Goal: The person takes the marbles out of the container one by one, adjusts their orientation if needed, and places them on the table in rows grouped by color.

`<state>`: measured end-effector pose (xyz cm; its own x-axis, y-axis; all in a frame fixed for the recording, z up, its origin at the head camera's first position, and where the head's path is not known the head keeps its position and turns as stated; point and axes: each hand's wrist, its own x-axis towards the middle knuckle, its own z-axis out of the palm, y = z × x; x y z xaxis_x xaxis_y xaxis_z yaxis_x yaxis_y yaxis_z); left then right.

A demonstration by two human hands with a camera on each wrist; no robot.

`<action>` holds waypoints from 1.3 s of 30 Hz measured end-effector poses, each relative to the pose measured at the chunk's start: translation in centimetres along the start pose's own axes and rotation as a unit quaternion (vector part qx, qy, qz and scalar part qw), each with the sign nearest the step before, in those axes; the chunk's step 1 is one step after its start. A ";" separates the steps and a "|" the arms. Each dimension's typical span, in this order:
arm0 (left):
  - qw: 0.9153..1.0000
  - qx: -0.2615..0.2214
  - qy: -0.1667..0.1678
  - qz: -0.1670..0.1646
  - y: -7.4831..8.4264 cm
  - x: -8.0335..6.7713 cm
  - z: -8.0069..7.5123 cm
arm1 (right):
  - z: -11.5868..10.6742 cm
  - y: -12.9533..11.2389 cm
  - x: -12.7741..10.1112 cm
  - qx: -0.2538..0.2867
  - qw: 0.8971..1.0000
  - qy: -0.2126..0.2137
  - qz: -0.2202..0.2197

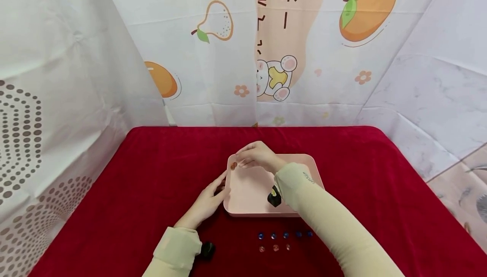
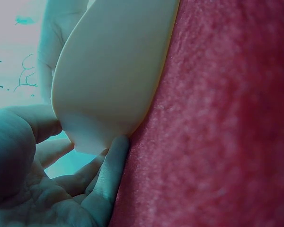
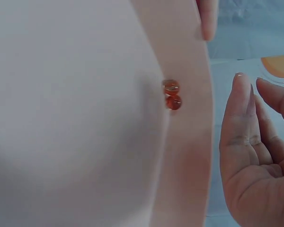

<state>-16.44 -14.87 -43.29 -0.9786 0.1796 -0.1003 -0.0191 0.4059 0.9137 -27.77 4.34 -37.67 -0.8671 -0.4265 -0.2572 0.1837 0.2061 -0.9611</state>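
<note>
left hand (image 1: 205, 203): open, fingertips touched to tray (image 1: 251, 192) | right hand (image 1: 256, 155): open, held over two orange beads (image 1: 233, 165)

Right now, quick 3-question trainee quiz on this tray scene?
1. True or false: two orange beads lie in the tray.
2. Which hand touches the tray's outer edge: A left hand, B right hand?
3. How many blue beads sit on the red cloth in front of the tray?

Key: 1 true. 2 A; its fingers rest against the tray's side. 3 five, in a row, with three orange ones nearer.
</note>
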 end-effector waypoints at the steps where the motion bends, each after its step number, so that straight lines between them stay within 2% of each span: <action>1: 1.000 -0.001 0.001 0.001 0.0 0.0 0.0 | 0.1 0.2 0.2 0.000 1.000 0.002 0.003; 11: 1.000 -0.005 0.002 0.013 -0.2 0.5 0.3 | 0.4 2.0 1.6 -0.005 1.000 0.002 0.018; 22: 1.000 -0.013 0.000 0.014 -0.1 0.4 0.2 | 1.4 3.0 2.1 0.035 0.998 -0.012 0.052; 28: 1.000 -0.010 0.000 0.010 0.0 0.3 0.2 | 1.8 3.6 2.5 0.046 0.997 -0.004 0.057; 39: 1.000 -0.007 -0.002 0.002 0.1 0.1 0.1 | 2.7 3.9 2.9 0.026 0.998 0.027 0.057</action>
<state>-16.54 -14.73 -43.30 -0.9781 0.1838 -0.0980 -0.0183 0.3928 0.9195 -28.32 1.54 -42.40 -0.8629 -0.3537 -0.3610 0.3057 0.2035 -0.9301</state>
